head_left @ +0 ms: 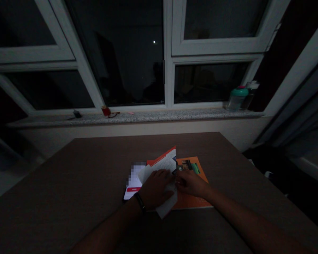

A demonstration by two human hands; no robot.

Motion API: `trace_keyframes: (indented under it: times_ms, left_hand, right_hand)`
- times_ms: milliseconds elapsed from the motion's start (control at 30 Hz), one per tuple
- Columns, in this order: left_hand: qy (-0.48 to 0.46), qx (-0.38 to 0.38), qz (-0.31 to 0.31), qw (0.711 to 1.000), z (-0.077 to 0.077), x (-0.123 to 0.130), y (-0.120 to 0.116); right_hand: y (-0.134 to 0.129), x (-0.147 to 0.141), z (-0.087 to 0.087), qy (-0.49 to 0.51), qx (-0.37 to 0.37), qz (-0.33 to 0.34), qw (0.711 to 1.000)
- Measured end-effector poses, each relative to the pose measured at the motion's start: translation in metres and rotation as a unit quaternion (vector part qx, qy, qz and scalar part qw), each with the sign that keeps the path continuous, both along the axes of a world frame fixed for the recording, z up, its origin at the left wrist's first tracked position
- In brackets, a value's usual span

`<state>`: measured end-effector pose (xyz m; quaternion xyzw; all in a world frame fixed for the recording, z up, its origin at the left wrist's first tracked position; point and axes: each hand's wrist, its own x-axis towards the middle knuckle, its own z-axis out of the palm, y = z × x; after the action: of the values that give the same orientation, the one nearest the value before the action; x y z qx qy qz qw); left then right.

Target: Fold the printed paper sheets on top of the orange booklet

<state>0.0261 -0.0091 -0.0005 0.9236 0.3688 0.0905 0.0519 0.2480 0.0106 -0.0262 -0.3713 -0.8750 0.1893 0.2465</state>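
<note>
A printed sheet of paper (164,162) with an orange edge is partly folded, its top corner raised and a lower flap (166,209) sticking out towards me. It lies over an orange book or magazine (193,201) with pictures on its cover. My left hand (155,189), with a dark band on the wrist, rests flat on the paper with fingers extended. Curled at the paper's right edge is my right hand (189,181), thumb and fingers pinched together there; its fingertips are partly hidden in the dim light. Left of the paper, a lit phone (134,190) is partly covered by it.
The brown table (95,176) reaches towards a granite windowsill (153,116). On the sill stand a teal-lidded bottle (237,98), a small red jar (105,110) and a small dark object (76,113). A curtain (302,106) hangs at right.
</note>
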Motion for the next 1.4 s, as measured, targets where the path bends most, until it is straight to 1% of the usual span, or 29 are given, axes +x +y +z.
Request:
trace_keyframes:
  times_ms: [67,167,233,300,400,467,600,767,900,1067,1167,1300,1400]
  left_hand:
    - [-0.002,0.000,-0.015,1.000,0.004,0.002,-0.002]
    - [-0.003,-0.004,-0.038,0.999,0.009,0.005,-0.004]
    - [0.003,-0.007,-0.045,0.999,0.010,0.007,-0.003]
    - [0.007,-0.010,-0.048,0.999,0.008,0.007,-0.002]
    - [-0.004,-0.016,-0.048,0.999,0.001,0.004,0.000]
    - [-0.021,-0.018,-0.046,0.999,-0.004,0.002,0.001]
    - [-0.035,-0.020,-0.032,0.999,-0.009,-0.002,0.001]
    - [-0.017,-0.017,-0.027,0.999,-0.005,0.000,0.000]
    - [-0.011,0.000,-0.002,1.000,-0.003,0.001,-0.002]
    - [-0.005,0.025,0.052,0.998,0.004,0.002,-0.002]
    - [0.009,0.032,0.083,0.996,0.007,0.003,-0.001]
    - [0.034,0.044,0.124,0.991,0.002,0.002,0.000]
    - [0.038,0.052,0.151,0.986,-0.002,0.002,0.001]
  right_hand:
    - [-0.005,0.002,0.001,0.002,-0.010,0.039,0.999]
    - [-0.011,0.004,0.001,-0.007,0.001,0.094,0.996]
    - [-0.010,0.004,0.001,-0.018,0.006,0.107,0.994]
    - [-0.006,0.004,-0.001,-0.023,0.001,0.084,0.996]
    - [0.002,0.005,-0.002,-0.010,-0.002,0.007,1.000]
    - [0.005,0.006,-0.001,0.004,-0.006,-0.026,1.000]
    - [0.005,0.007,0.001,0.019,-0.004,-0.030,0.999]
    - [0.001,0.007,0.003,0.009,0.030,-0.019,0.999]
    - [0.000,0.007,0.004,0.018,0.056,-0.018,0.998]
    - [0.000,0.009,0.004,0.031,0.061,-0.058,0.996]
    - [0.001,0.011,0.004,0.025,0.066,-0.067,0.995]
    - [0.001,0.012,0.005,0.035,0.080,-0.061,0.994]
    - [0.001,0.013,0.006,0.030,0.068,-0.060,0.995]
